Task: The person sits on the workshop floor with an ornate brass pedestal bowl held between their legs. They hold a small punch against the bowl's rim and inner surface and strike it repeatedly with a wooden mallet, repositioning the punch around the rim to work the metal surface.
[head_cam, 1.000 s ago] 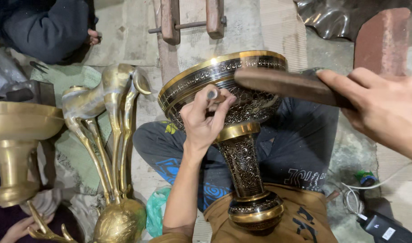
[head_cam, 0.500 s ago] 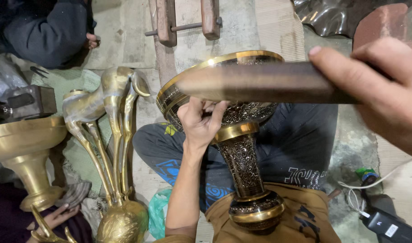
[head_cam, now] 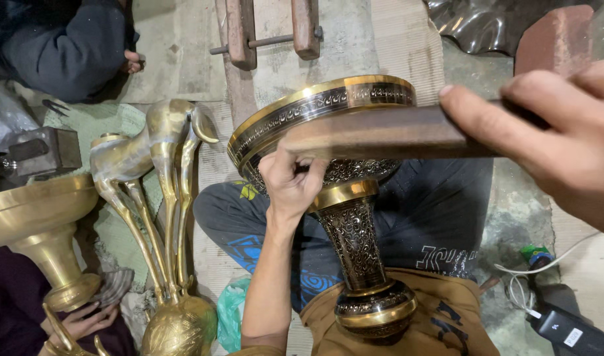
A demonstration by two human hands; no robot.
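An engraved brass pedestal bowl (head_cam: 328,105) with black patterning lies tilted across my lap, its base (head_cam: 375,310) toward me. My left hand (head_cam: 290,181) presses against the bowl's patterned underside, fingers curled around a small tool whose tip is hidden. My right hand (head_cam: 546,138) is raised close to the camera and grips a long brown wooden block (head_cam: 374,135), held flat over the bowl's rim.
A brass deer figure (head_cam: 153,165) stands at left. Another person's hands (head_cam: 84,320) hold a plain brass pedestal bowl (head_cam: 31,217) at lower left. A dark-sleeved person (head_cam: 71,46) sits at upper left. Wooden clamp (head_cam: 269,33) beyond; black charger and white cable (head_cam: 565,326) at lower right.
My right hand has lifted the wooden block from the bowl's rim toward the camera. The neighbour's plain brass bowl shifted slightly. My left hand stays on the bowl.
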